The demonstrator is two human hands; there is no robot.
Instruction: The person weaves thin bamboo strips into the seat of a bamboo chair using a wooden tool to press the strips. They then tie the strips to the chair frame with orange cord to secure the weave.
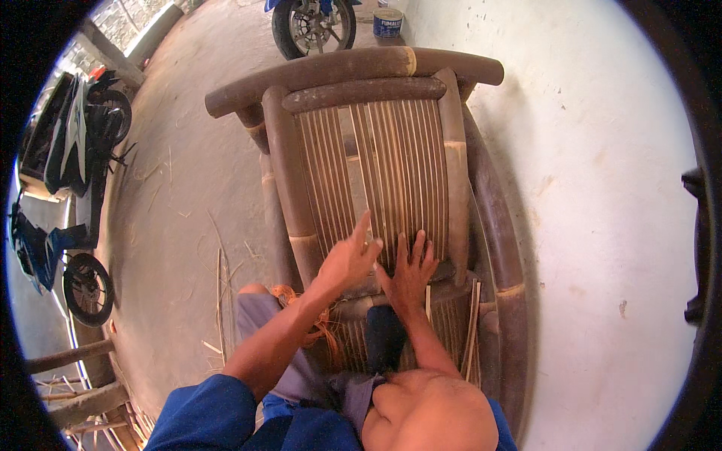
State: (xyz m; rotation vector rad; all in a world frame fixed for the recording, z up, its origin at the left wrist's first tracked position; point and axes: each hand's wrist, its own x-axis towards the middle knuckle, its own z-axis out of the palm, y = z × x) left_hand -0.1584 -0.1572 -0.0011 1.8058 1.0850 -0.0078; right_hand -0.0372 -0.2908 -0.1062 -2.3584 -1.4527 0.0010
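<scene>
Many narrow tan bamboo slats (411, 169) line a brown bamboo chairback (288, 161); the right hand (408, 276) spreads empty fingers over them, the left hand (346, 261) extends its index finger (I cannot tell its grip).

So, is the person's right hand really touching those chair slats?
Touching: the head view shows the right hand spread out over the slats, with its fingertips resting on them.
</scene>
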